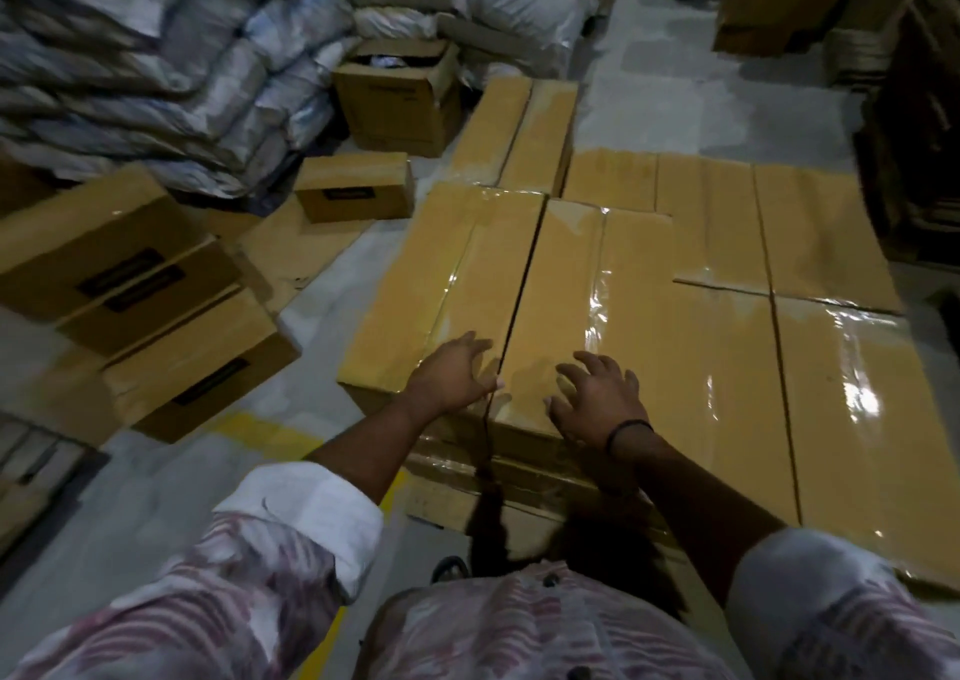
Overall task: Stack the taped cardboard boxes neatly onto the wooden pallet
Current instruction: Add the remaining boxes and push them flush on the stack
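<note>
At the centre of the frame, a long tan cardboard box [556,289] sealed with glossy clear tape lay on the stack's top layer, tight against a matching box [431,289] to its left. The wooden pallet beneath was hidden. The left hand [451,375] and right hand [597,401] hung over the pair's near ends, fingers spread and holding nothing, perhaps brushing the board. The box looked stiff and fairly heavy, its tape slick. Gripping the bare short ends would be safest.
</note>
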`<state>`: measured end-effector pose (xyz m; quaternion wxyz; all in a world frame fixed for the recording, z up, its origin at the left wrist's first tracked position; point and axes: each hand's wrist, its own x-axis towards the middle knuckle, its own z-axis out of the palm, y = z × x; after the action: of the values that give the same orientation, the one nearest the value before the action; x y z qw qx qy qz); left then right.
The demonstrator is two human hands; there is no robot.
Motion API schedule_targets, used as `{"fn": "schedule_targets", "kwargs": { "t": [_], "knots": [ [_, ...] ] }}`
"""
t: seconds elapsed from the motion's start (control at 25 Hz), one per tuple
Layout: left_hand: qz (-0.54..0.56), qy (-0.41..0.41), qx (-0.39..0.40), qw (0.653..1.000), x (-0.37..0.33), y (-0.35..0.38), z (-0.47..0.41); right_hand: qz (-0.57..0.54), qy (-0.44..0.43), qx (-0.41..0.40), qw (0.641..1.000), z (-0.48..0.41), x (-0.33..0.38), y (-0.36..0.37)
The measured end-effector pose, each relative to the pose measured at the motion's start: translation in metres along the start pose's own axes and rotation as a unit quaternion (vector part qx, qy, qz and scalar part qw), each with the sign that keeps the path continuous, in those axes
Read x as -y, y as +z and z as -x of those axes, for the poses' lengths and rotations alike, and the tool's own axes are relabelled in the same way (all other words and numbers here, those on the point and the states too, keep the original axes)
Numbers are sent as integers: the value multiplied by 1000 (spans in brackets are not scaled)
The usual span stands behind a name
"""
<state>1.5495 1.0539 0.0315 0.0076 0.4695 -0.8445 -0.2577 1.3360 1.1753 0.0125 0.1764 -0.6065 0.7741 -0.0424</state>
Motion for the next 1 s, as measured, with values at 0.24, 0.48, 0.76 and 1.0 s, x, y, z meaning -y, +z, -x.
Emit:
{"fn": "schedule_targets", "kwargs": {
  "t": [0.24, 0.48, 0.76, 1.0],
  "knots": [
    [134, -138, -141, 971, 33, -26, 82, -3, -165, -4, 986, -31, 63, -10],
    [193, -278, -185, 923, 95, -13, 188, 29, -307, 43, 950, -30, 169, 23],
    [218, -344, -208, 889, 224, -36, 248, 37, -371, 55, 926, -58, 316, 86],
    [235, -376, -222, 868, 326, -74, 283, 16, -383, 67, 921, -71, 431, 132]
  ]
}}
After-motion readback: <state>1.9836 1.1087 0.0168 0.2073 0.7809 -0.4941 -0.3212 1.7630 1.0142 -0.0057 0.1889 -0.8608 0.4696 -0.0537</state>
